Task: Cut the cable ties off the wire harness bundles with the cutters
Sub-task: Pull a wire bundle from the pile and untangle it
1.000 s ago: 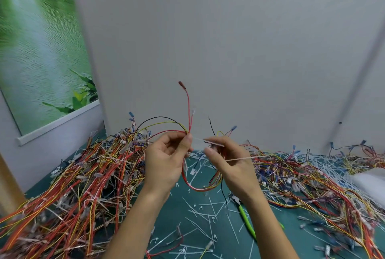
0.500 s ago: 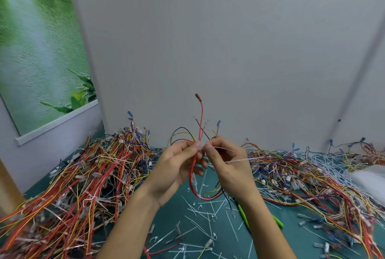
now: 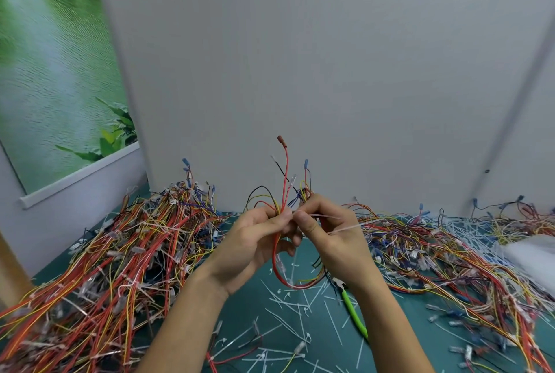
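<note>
My left hand (image 3: 255,243) grips a small wire harness bundle (image 3: 283,189) of red, yellow and black wires, held up above the green table (image 3: 249,306). Its loop hangs down between my wrists. My right hand (image 3: 333,237) pinches a white cable tie (image 3: 345,227) at the bundle, thumb to thumb with the left; the tie's tail sticks out to the right. The cutters (image 3: 353,309), with green handles, lie on the table under my right forearm, partly hidden by it.
A big heap of tied harnesses (image 3: 105,267) fills the left of the table. Another heap of wires (image 3: 450,252) spreads across the right. Several cut white ties (image 3: 288,321) litter the mat between my arms. A grey wall (image 3: 330,72) stands close behind.
My hands have come together until the thumbs meet at the tie. The bundle's long red wire has shifted right and the loop hangs lower.
</note>
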